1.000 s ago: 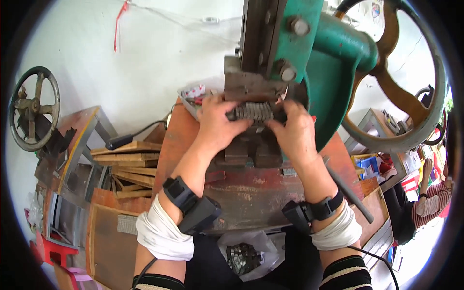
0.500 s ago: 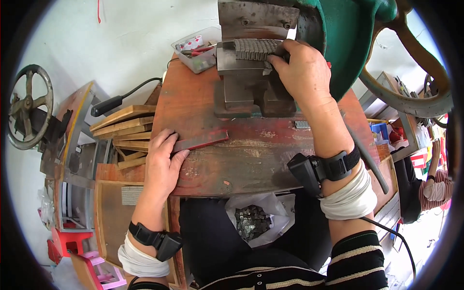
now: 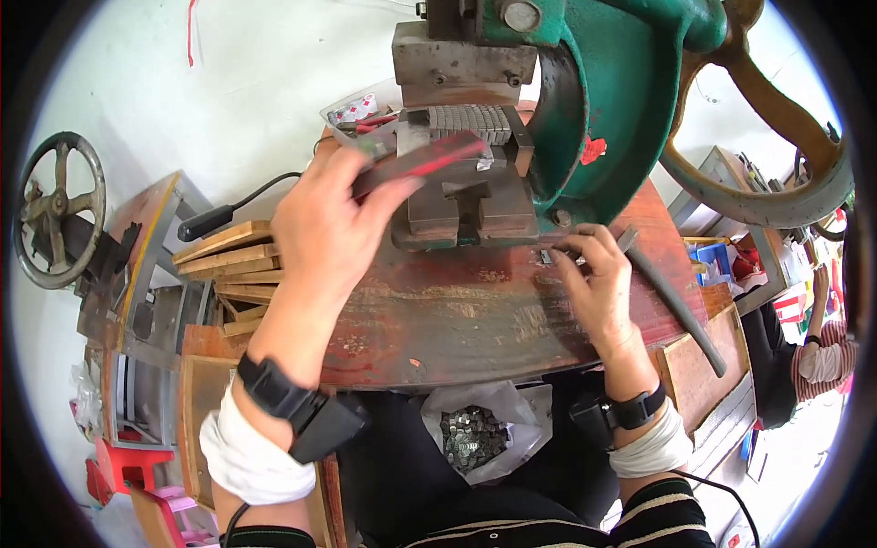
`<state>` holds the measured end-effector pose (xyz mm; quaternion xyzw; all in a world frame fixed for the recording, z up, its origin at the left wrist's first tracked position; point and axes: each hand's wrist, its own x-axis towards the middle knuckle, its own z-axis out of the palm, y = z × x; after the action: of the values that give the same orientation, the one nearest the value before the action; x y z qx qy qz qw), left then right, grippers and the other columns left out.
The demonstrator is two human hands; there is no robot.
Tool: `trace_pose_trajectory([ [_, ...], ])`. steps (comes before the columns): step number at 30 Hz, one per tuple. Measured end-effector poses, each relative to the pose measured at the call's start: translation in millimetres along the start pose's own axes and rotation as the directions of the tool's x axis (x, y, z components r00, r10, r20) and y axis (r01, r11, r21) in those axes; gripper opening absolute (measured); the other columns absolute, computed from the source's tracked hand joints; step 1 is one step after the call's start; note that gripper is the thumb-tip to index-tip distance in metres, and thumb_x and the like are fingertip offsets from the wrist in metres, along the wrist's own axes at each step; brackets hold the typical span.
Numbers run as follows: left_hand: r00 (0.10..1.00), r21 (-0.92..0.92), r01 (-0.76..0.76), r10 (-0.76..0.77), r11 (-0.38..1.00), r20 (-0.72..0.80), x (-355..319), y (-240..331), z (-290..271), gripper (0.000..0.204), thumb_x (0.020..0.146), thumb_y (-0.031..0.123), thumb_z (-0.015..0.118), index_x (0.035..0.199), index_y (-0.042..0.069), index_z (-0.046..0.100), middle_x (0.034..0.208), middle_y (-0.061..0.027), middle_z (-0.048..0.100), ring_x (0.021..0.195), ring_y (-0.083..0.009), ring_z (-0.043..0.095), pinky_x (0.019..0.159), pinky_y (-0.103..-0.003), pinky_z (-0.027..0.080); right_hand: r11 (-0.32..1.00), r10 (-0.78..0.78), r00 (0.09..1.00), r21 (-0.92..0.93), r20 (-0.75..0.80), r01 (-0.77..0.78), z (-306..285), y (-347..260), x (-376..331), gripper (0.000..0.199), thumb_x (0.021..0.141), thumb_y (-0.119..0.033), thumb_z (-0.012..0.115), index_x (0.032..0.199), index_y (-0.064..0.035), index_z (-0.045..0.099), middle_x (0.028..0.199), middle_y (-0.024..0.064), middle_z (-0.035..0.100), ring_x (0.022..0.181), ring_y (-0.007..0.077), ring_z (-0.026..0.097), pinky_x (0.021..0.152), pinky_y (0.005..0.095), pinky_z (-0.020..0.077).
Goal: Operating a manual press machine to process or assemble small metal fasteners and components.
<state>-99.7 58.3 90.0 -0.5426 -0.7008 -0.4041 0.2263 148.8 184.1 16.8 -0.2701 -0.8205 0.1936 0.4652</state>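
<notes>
Because fingers and thumb are wrapped round its near end, the flat red-and-dark bar (image 3: 427, 164) is held clamped in the left hand (image 3: 322, 215), raised above the table (image 3: 411, 324), its free end slanting up to the right. By its look it can be judged stiff and solid, of modest weight, perhaps slick where worn; it is best grasped at the end, so that the length is left clear. To the right of that grip and lower, the right hand (image 3: 598, 279) is curled near the tabletop, a small grey piece (image 3: 546, 257) lying at its fingertips; whether anything is pinched there cannot be told. Just beyond the bar, a block of small metal pieces (image 3: 470, 121) is set on the green press (image 3: 630, 91), the rows likely to be scattered if knocked. Nearer the body than either hand, loose metal bits are held in a white bag (image 3: 530, 438).
</notes>
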Motion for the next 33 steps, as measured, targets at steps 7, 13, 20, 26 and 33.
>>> trace_pose_trajectory([
  [7,0.996,0.117,-0.064,0.056,0.991,0.074,29,13,34,0.051,0.074,0.05,0.079,0.081,0.002,0.063,0.084,-0.0121,0.067,0.068,-0.032,0.062,0.062,-0.041,0.047,0.995,0.099,0.992,-0.023,0.082,-0.097,9,15,-7,0.016,0.078,-0.004,0.071,0.094,-0.0014,0.069,0.093,0.0149,0.061,0.082,0.0329,0.064,0.072,0.0375,0.0522],
  [13,0.956,0.264,0.137,-0.197,0.955,0.218,45,20,40,0.059,0.076,0.055,0.075,0.098,0.0,0.07,0.099,-0.0162,0.068,0.088,-0.0338,0.065,0.077,-0.042,0.051,0.997,0.048,0.995,-0.057,0.093,-0.043,10,14,-9,0.018,0.077,-0.005,0.072,0.094,-0.0016,0.069,0.092,0.015,0.061,0.083,0.0357,0.063,0.074,0.0401,0.052],
  [20,0.884,0.274,0.194,-0.289,0.942,0.368,50,17,52,0.075,0.087,0.062,0.059,0.131,0.002,0.059,0.136,-0.0206,0.054,0.122,-0.0389,0.05,0.105,-0.048,0.04,0.997,0.038,0.993,-0.07,0.115,-0.03,8,13,-11,0.015,0.077,-0.006,0.073,0.09,-0.002,0.068,0.09,0.0138,0.061,0.083,0.0344,0.063,0.073,0.0401,0.0521],
  [26,0.872,0.291,0.189,-0.297,0.938,0.39,51,19,47,0.068,0.089,0.063,0.055,0.131,0.01,0.061,0.139,-0.0117,0.053,0.13,-0.0411,0.041,0.106,-0.052,0.035,0.999,0.02,0.99,-0.047,0.136,-0.014,8,9,-10,0.014,0.077,-0.007,0.072,0.09,-0.0032,0.069,0.092,0.0123,0.062,0.087,0.0332,0.064,0.075,0.0395,0.0525],
  [33,0.884,0.4,0.18,-0.326,0.898,0.334,48,38,46,0.065,0.089,0.063,0.057,0.129,0.013,0.062,0.138,-0.0085,0.055,0.125,-0.0372,0.045,0.101,-0.053,0.039,0.996,-0.009,0.99,-0.086,0.142,0.021,7,13,-8,0.013,0.078,-0.008,0.073,0.089,-0.0036,0.069,0.095,0.0116,0.063,0.09,0.032,0.064,0.077,0.0394,0.0524],
])
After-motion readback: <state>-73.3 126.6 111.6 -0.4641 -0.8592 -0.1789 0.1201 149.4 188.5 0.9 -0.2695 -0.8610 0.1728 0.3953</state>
